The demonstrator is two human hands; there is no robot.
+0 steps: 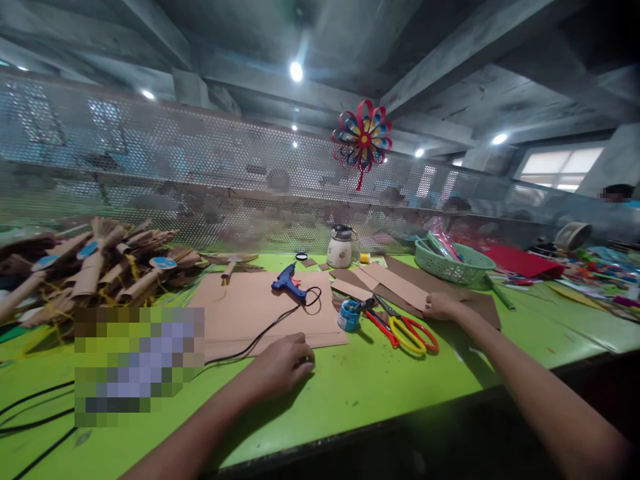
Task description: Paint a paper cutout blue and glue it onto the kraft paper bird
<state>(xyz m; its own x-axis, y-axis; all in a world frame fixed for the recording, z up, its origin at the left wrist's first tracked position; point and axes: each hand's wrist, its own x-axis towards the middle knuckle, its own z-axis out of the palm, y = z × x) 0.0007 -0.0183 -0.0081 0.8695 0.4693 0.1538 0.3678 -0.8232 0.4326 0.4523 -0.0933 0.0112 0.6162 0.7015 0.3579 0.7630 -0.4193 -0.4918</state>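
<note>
My left hand (285, 363) rests on the green table with its fingers curled, by the front edge of a large brown cardboard sheet (225, 313); anything inside the curl is hidden. On that sheet lies a blue glue gun (290, 285) with a black cable. My right hand (440, 306) pinches the right end of a brown cardboard strip (395, 285), which lies over darker cardboard. Between the hands are a small blue jar (349, 316), yellow-handled scissors (407, 337) and red-handled scissors (425, 333).
Brown paper rolls (100, 267) are piled at the left on the table (330, 413). A pale jug (340, 248), a green basket (453, 265) and a red sheet (525, 261) stand or lie at the back. A perforated metal screen (225, 200) rises behind, with a flower ornament (365, 139).
</note>
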